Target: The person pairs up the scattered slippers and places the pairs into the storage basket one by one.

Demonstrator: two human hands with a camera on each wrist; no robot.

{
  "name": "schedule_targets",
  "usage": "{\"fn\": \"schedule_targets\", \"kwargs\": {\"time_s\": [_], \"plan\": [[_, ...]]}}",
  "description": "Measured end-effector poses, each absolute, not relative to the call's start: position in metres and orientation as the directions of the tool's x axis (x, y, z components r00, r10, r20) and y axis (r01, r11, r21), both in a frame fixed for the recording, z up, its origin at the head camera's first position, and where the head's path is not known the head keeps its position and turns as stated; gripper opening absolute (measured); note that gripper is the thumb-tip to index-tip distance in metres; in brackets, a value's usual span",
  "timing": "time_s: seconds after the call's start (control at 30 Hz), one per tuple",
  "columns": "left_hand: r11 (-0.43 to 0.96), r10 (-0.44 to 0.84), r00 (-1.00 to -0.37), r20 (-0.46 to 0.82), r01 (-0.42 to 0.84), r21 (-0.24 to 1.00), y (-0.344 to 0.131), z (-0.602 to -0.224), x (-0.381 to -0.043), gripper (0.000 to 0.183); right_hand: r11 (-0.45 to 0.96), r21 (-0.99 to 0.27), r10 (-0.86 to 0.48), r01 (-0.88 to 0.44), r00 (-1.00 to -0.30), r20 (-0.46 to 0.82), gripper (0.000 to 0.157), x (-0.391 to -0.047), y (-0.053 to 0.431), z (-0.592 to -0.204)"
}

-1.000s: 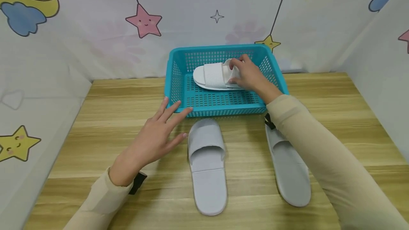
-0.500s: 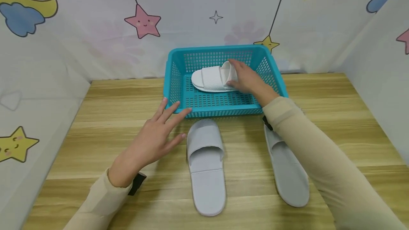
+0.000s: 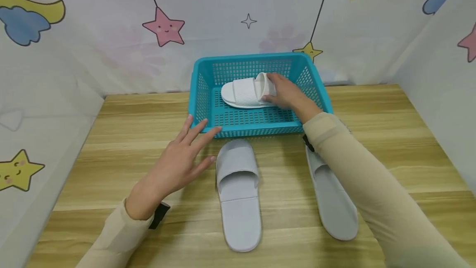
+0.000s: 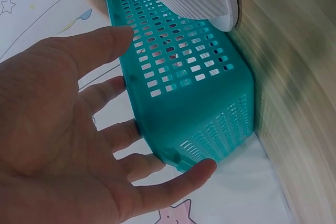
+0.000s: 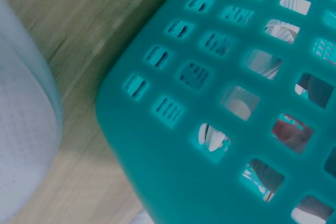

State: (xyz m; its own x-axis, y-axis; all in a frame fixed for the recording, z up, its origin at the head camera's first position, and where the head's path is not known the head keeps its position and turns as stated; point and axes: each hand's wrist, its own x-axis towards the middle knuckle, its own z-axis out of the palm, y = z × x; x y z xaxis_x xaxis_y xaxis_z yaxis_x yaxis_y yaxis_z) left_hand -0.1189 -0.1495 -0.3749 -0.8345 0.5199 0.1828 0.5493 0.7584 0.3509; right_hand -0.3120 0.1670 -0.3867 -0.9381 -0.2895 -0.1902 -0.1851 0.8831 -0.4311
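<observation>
Inside the teal plastic basket lies a white slipper, its toe to the left. A second ribbed white strap stands at its right end; whether this belongs to another slipper is hard to see. My right hand grips around that strap, fingers on the far side and thumb on the near side, and it hides the right end. My left hand is spread with straight fingers at the basket's front left corner, fingertips at the rim. Through the right wrist view's basket wall, white slipper parts show.
A grey slipper lies on the wooden table in front of the basket, toe toward it. Another grey slipper lies to the right, partly under my right sleeve. A white patterned curtain hangs behind.
My right hand has lowered slightly inside the basket, and its fingers have shifted right, showing more of the second white strap. The left hand stays put.
</observation>
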Motion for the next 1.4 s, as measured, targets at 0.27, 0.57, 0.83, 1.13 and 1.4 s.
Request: {"fn": "schedule_targets", "kwargs": {"time_s": [0.27,0.57,0.83,1.13,1.4], "plan": [[0.762,0.521,-0.833,0.185,0.551,0.340,-0.1472,-0.3751,-0.1191,0.069,0.892,-0.418,-0.280,-0.173,-0.937,-0.211,0.082,-0.3148,0.1680,-0.3872],[0.771,0.517,-0.839,0.170,0.543,0.333,-0.1476,-0.3758,-0.1198,0.069,0.883,-0.438,-0.274,-0.168,-0.942,-0.192,0.081,-0.3156,0.1688,-0.3875],[0.771,0.518,-0.841,0.156,0.538,0.341,-0.1486,-0.3762,-0.1204,0.069,0.887,-0.436,-0.265,-0.152,-0.941,-0.211,0.082,-0.3145,0.1676,-0.3858],[0.765,0.516,-0.836,0.185,0.547,0.340,-0.1487,-0.3751,-0.1186,0.068,0.878,-0.454,-0.261,-0.149,-0.946,-0.194,0.082,-0.3131,0.1668,-0.3876],[0.759,0.521,-0.832,0.188,0.553,0.345,-0.1497,-0.3748,-0.1191,0.068,0.878,-0.451,-0.271,-0.161,-0.944,-0.190,0.083,-0.3126,0.1670,-0.3892]]}}
